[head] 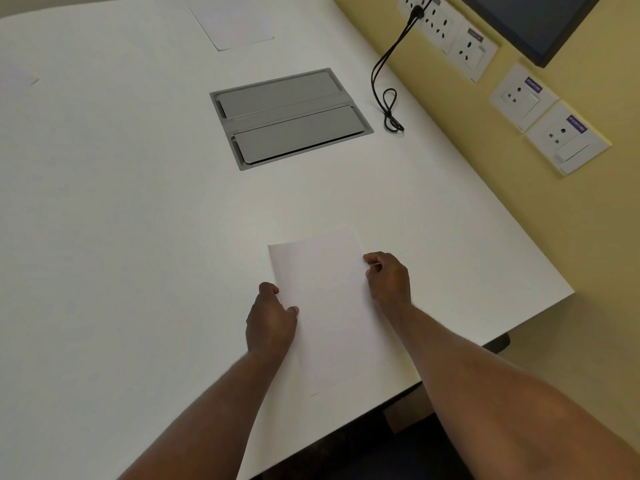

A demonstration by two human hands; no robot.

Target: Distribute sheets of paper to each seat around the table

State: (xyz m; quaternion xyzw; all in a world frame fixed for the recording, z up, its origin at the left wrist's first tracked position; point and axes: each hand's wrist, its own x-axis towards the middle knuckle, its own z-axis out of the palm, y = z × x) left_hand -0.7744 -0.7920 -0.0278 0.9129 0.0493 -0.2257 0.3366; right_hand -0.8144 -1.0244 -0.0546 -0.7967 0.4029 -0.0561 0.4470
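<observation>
A white sheet of paper lies near the front edge of the white table, its long side running away from me. My left hand pinches the sheet's left edge, thumb on top. My right hand grips its right edge near the far corner. A second sheet lies flat at the far side of the table. The corner of a third sheet shows at the left edge of the view.
A grey metal cable hatch with two closed lids is set into the table's middle. A black cable hangs from wall sockets and loops onto the table. A dark screen hangs on the yellow wall at right.
</observation>
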